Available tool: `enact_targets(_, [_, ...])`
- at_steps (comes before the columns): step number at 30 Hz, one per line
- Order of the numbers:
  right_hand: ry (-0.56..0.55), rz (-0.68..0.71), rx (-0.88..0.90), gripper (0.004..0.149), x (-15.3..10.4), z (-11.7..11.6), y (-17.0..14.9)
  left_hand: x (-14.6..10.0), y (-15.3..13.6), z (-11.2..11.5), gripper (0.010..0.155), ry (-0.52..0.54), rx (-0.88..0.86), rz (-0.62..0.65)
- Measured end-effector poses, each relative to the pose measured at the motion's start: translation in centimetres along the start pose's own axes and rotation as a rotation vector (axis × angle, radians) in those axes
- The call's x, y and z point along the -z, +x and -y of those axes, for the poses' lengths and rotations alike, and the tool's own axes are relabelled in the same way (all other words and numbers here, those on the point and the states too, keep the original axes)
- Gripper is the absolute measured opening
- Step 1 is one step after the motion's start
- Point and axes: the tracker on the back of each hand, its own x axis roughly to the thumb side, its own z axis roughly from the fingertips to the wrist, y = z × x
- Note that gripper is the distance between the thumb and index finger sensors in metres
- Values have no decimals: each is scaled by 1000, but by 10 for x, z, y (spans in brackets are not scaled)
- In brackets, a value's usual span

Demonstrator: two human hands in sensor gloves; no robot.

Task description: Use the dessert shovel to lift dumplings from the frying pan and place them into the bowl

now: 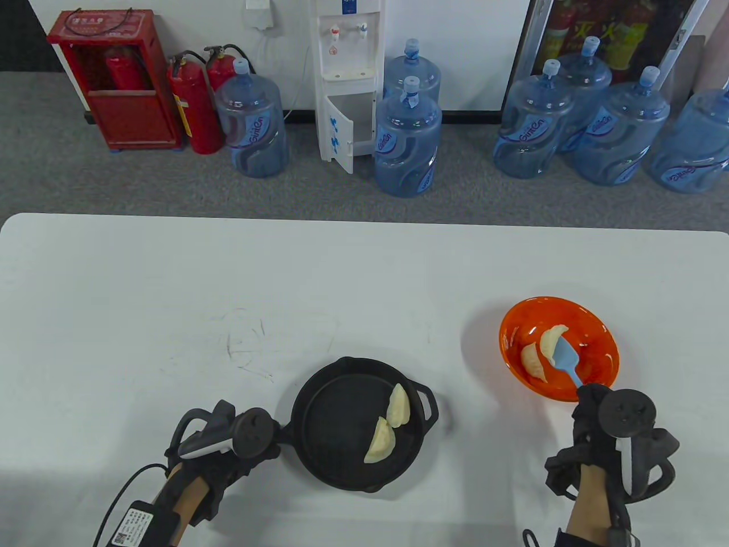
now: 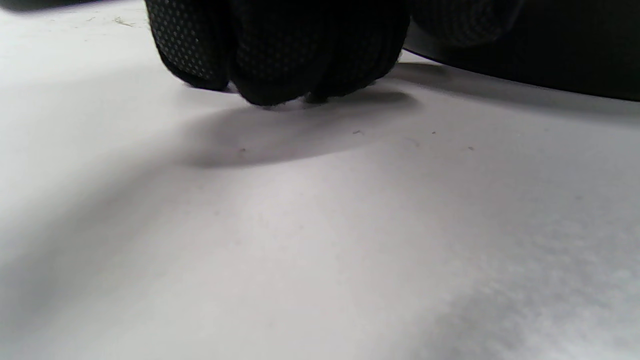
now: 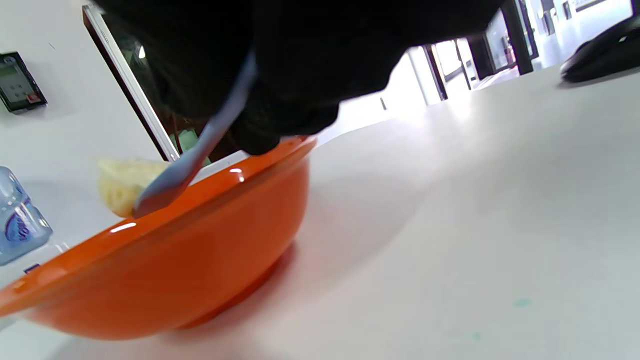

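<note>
Over bowl [image 1: 603, 364] | shovel [image 1: 566, 359] blade points up-left | right hand [image 1: 598, 433] grips handle

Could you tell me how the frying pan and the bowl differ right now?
The frying pan is black and held at its handle by the left hand; the bowl is orange, with no hand gripping it. The right hand holds the blue dessert shovel over the bowl; no tool is in the pan. Each holds two dumplings.

Wide bare table [image 1: 171, 296] beyond frying pan [image 1: 336, 456] and left of bowl [image 1: 598, 336]. Open lane between pan and bowl. Left hand [image 1: 222, 450] blocks pan's left side; right hand [image 1: 598, 439] blocks bowl's near rim.
</note>
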Motion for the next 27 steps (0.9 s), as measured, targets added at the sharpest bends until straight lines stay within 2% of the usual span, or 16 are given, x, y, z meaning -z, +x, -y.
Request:
enact_targets(10, [-11, 0, -108, 40, -1, 1, 3, 0, 0, 0, 54, 0, -1, -1])
enact_targets(17, [-45, 51, -276, 39, -4, -2, 15, 0, 0, 0, 54, 1, -1, -2])
enact_targets(27, [-72, 77, -352, 39, -7, -3, 22, 0, 0, 0, 54, 1, -1, -2])
